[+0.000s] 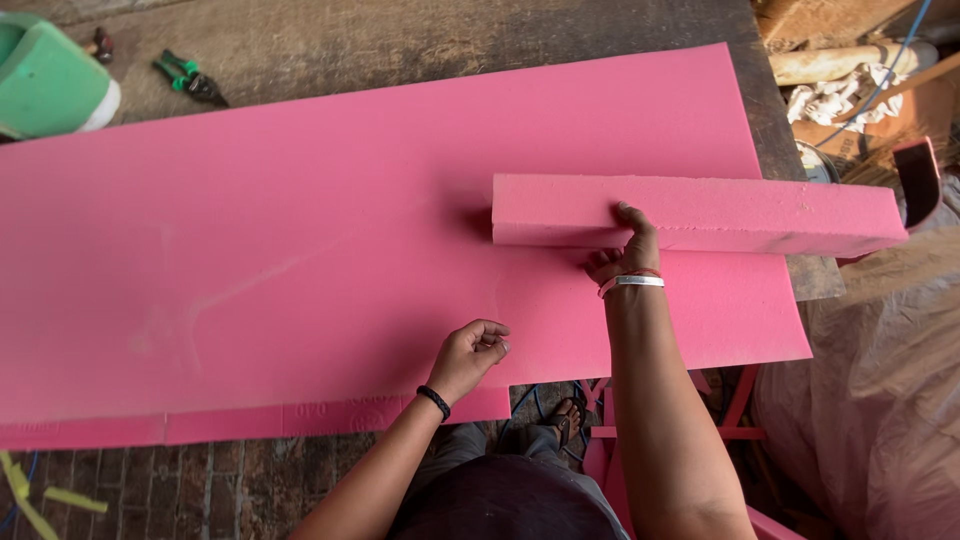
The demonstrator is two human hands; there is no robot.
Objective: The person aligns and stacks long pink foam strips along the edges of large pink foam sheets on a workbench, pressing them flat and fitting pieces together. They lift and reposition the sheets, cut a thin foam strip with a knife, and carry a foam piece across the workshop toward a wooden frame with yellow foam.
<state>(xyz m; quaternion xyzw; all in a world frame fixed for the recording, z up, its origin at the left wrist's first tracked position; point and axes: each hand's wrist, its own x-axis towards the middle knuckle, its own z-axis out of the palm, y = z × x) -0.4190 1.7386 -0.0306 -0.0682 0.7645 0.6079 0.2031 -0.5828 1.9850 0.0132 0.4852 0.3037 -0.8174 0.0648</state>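
**Two hands working on pink foam at a wooden bench**

A large flat sheet of bright pink foam (300, 240) is lying across a worn wooden workbench (420, 40), covering most of it and overhanging the near edge. A long rectangular block of the same pink foam (760, 215) is resting on top of the sheet toward its right end, running left to right and sticking out past the sheet's right edge.

The right hand (628, 250) is gripping this block from the near side: the fingers are reaching up over its front face and the thumb is sitting below, so the hand is clamped on the block's lower edge. A silver bangle and a red thread are circling that wrist.

The left hand (472, 355) is resting on the sheet near its front edge, fingers curled loosely inward toward the palm; whether it is pinching anything small cannot be told. A black band is sitting on that wrist. The two hands are well apart, the left nearer the person.

A narrow strip of pink foam (250, 425) is lying along the sheet's near edge. At the far left corner of the bench, a green foam piece (45, 80) is sitting, and green-handled pliers (190, 80) are lying near it. Crumpled white cloth (840, 100) is piled beyond the bench's right end.
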